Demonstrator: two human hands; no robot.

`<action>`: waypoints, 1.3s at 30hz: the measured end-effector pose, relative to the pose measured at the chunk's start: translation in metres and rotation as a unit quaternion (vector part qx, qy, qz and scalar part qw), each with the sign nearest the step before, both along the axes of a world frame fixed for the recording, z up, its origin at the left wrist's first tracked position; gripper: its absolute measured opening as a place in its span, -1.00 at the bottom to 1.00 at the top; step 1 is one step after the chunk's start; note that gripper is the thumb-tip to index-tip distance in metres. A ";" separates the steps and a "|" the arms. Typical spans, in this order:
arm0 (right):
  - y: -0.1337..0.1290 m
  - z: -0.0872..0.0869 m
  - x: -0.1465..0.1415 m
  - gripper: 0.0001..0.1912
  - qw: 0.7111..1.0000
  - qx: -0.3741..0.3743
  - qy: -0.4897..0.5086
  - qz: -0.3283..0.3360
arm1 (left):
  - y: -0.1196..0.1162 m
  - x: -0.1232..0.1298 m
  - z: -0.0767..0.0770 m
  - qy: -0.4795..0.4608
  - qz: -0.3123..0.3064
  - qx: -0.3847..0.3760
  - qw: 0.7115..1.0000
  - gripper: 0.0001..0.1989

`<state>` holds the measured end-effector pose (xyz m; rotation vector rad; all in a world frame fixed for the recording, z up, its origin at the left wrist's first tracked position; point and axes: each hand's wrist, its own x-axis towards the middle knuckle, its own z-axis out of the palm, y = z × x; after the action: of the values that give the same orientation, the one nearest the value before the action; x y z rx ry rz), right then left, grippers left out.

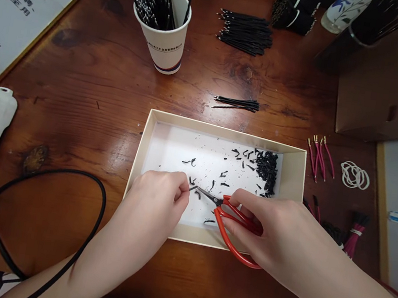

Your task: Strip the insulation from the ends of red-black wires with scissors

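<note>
Both hands are held low over a shallow white-lined box (220,130), so that cut pieces can be caught inside it, where black offcuts (265,172) are heaped toward the right end. Red-handled scissors (231,245) are gripped by the right hand (251,223), with the fingers curled around the handles and the pointed blades aimed leftward. A thin black wire (192,187) appears to be pinched by the pressed-together fingertips of the left hand (153,197), just beside the blade tips, though it is mostly hidden.
</note>
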<state>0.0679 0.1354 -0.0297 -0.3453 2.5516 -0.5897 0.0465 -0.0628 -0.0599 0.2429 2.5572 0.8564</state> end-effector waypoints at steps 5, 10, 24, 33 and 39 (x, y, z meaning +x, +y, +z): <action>0.010 -0.001 0.002 -0.60 0.999 -0.028 -0.011 -0.020 | 0.000 0.000 0.002 0.005 -0.007 0.013 1.000 -0.80; 0.021 0.005 0.003 -0.76 0.996 -0.067 -0.032 -0.046 | -0.003 -0.001 0.007 -0.003 -0.017 0.059 0.998 -0.80; 0.006 -0.003 0.009 -0.88 0.982 0.019 0.154 -0.104 | -0.002 0.001 0.017 -0.024 0.119 0.306 0.944 -0.89; -0.036 -0.011 0.017 -0.87 0.857 -0.411 0.160 -0.265 | -0.001 0.013 0.028 0.013 0.083 0.317 0.945 -0.91; -0.040 -0.012 0.017 -0.91 0.843 -0.447 0.130 -0.270 | -0.002 0.015 0.028 0.013 0.065 0.307 0.949 -0.87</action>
<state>0.0854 0.0957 -0.0414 0.0227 2.4264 -2.0809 0.0619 -0.0647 -0.0318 0.2682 2.2733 1.6982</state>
